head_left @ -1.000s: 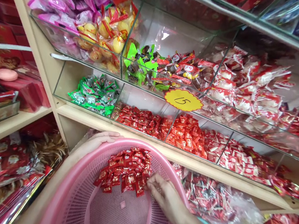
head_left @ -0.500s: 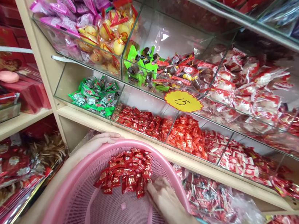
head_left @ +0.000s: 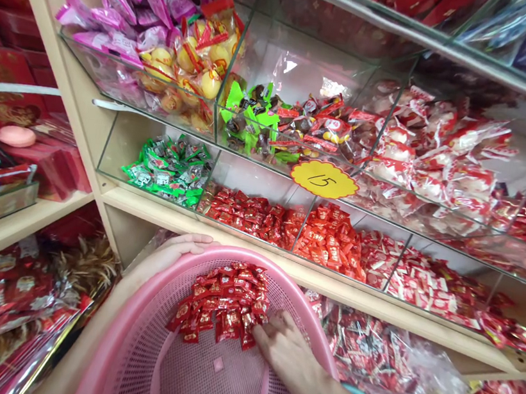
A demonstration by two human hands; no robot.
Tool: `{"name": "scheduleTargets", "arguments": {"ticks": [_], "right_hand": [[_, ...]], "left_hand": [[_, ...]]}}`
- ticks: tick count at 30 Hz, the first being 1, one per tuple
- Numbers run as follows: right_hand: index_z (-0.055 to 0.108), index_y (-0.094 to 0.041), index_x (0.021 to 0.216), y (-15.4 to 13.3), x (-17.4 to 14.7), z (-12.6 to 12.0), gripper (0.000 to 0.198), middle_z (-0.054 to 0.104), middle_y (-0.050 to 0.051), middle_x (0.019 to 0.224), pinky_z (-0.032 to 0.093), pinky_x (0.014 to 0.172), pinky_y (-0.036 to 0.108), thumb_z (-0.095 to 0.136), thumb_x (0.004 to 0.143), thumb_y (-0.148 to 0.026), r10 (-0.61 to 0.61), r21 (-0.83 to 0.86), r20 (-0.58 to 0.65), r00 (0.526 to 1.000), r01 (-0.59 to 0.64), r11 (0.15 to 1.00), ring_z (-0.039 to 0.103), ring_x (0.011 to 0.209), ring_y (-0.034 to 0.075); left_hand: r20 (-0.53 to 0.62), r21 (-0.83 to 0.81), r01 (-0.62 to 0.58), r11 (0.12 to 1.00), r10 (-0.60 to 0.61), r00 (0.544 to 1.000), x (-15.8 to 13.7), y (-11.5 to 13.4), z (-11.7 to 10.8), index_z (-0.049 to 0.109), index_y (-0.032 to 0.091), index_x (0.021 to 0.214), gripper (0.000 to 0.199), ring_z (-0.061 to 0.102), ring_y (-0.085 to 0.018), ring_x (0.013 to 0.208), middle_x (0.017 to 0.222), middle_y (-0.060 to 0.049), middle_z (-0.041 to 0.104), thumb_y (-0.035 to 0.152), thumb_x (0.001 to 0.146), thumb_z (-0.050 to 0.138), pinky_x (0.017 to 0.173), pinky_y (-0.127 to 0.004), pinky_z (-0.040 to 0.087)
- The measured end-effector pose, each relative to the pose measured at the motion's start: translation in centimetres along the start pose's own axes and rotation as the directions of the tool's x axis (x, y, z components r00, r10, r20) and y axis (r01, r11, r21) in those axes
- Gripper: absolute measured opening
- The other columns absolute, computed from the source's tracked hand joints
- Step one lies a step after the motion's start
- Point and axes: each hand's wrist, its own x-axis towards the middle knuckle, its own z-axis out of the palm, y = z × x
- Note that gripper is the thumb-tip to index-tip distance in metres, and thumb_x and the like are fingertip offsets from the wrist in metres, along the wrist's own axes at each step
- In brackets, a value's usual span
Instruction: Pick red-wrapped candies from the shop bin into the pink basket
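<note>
A pink plastic basket [head_left: 300, 279] with perforated sides is tilted towards me in front of the shelves. Inside, red-wrapped candies [head_left: 230, 296] lie in a pile against its far wall. My left hand [head_left: 189, 243] is closed over the basket's far left rim, its fingertips partly hidden. Reaching into the basket from the right, my right hand [head_left: 286, 352] has curled fingers at the pile's right edge, closed on candies there; its fingertips are partly covered.
Above the basket, a shelf bin holds similar red candies [head_left: 246, 214], between green-wrapped candies [head_left: 170, 168] and orange-red packets [head_left: 330, 238]. A yellow price tag [head_left: 324, 178] hangs from the upper shelf. A bag of candies [head_left: 379, 348] lies right of the basket, below the wooden shelf edge [head_left: 420, 324].
My right hand's fingers have curled in more at the right edge of the candy pile. My left hand and the basket stay in nearly the same place.
</note>
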Motion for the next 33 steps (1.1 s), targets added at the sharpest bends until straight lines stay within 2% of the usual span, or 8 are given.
{"name": "scheduleTargets", "arguments": {"ticks": [4, 7, 11, 14, 17, 22, 28, 33], "right_hand": [[0.052, -0.019, 0.079, 0.5, 0.6, -1.7, 0.013, 0.061, 0.0, 0.067, 0.034, 0.077, 0.033, 0.048, 0.085, -0.008, 0.013, 0.031, -0.04, 0.999, -0.012, 0.999, 0.055, 0.068, 0.017], [0.052, -0.019, 0.078, 2.0, 2.5, -4.5, 0.017, 0.06, 0.001, 0.067, 0.033, 0.073, 0.031, 0.042, 0.092, -0.018, 0.063, 0.107, -0.102, 0.993, -0.052, 0.993, 0.053, 0.066, 0.015], [0.055, -0.017, 0.086, 5.6, 7.4, -8.8, 0.022, 0.061, 0.003, 0.073, 0.034, 0.072, 0.029, 0.037, 0.095, -0.024, 0.152, 0.145, -0.14, 0.978, -0.132, 0.981, 0.053, 0.068, 0.015], [0.057, -0.015, 0.094, 8.7, 12.0, -10.4, 0.018, 0.065, 0.007, 0.084, 0.036, 0.071, 0.028, 0.039, 0.094, -0.019, 0.249, 0.007, -0.071, 0.966, -0.25, 0.968, 0.056, 0.082, 0.018], [0.059, -0.011, 0.104, 11.0, 15.6, -10.0, 0.026, 0.065, 0.015, 0.1, 0.039, 0.072, 0.029, 0.039, 0.089, -0.006, 0.341, -0.165, 0.069, 0.938, -0.326, 0.931, 0.056, 0.096, 0.023], [0.067, -0.008, 0.098, 12.5, 17.9, -8.1, 0.028, 0.065, 0.019, 0.102, 0.04, 0.078, 0.033, 0.041, 0.085, -0.004, 0.323, -0.206, 0.18, 0.929, -0.286, 0.936, 0.055, 0.102, 0.025], [0.068, -0.007, 0.098, 12.8, 17.8, -7.5, 0.032, 0.065, 0.019, 0.105, 0.039, 0.081, 0.035, 0.039, 0.085, -0.004, 0.292, -0.231, 0.188, 0.938, -0.247, 0.941, 0.053, 0.104, 0.027], [0.067, -0.008, 0.096, 12.5, 17.2, -8.8, 0.03, 0.065, 0.019, 0.102, 0.037, 0.082, 0.036, 0.04, 0.084, -0.003, 0.278, -0.243, 0.143, 0.95, -0.239, 0.94, 0.052, 0.103, 0.027]], "left_hand": [[0.027, 0.006, -0.014, 1.0, 0.014, 1.0, 0.1, -0.1, -0.3, 0.072, 0.022, 0.089, 0.03, 0.051, -0.027, 0.119, 0.111, -0.006, 0.067, 0.027, 0.06, 0.067, 0.102, -0.031, 0.038], [0.051, -0.004, -0.01, 1.0, 0.011, 0.999, 0.3, -0.4, -0.3, 0.071, 0.02, 0.094, 0.033, 0.052, -0.026, 0.118, 0.115, -0.006, 0.065, 0.028, 0.062, 0.067, 0.101, -0.03, 0.039], [0.09, -0.068, 0.053, 0.996, -0.047, 0.995, 0.5, -0.7, -0.2, 0.066, 0.017, 0.102, 0.038, 0.057, -0.024, 0.112, 0.118, -0.007, 0.064, 0.026, 0.064, 0.066, 0.098, -0.031, 0.042], [0.1, -0.128, 0.082, 0.988, -0.07, 0.993, 0.4, -0.7, -0.1, 0.063, 0.015, 0.105, 0.041, 0.056, -0.023, 0.113, 0.118, -0.008, 0.064, 0.022, 0.065, 0.065, 0.098, -0.031, 0.041], [0.105, -0.146, 0.087, 0.986, -0.072, 0.992, 0.4, -0.6, -0.1, 0.063, 0.015, 0.105, 0.041, 0.057, -0.023, 0.111, 0.117, -0.008, 0.064, 0.022, 0.065, 0.065, 0.097, -0.031, 0.042], [0.068, -0.074, 0.083, 0.994, -0.078, 0.995, 0.8, -0.9, -0.4, 0.066, 0.016, 0.1, 0.037, 0.056, -0.024, 0.112, 0.116, -0.007, 0.064, 0.025, 0.064, 0.066, 0.097, -0.031, 0.042], [0.102, -0.023, 0.038, 0.999, -0.035, 0.994, 1.1, -1.7, -1.0, 0.065, 0.017, 0.106, 0.04, 0.055, -0.025, 0.115, 0.122, -0.008, 0.061, 0.027, 0.067, 0.063, 0.099, -0.033, 0.04], [0.051, 0.06, -0.024, 0.998, 0.021, 0.999, 0.7, -1.1, -0.8, 0.069, 0.018, 0.099, 0.036, 0.048, -0.024, 0.122, 0.126, -0.007, 0.058, 0.026, 0.065, 0.065, 0.104, -0.03, 0.035]]}}
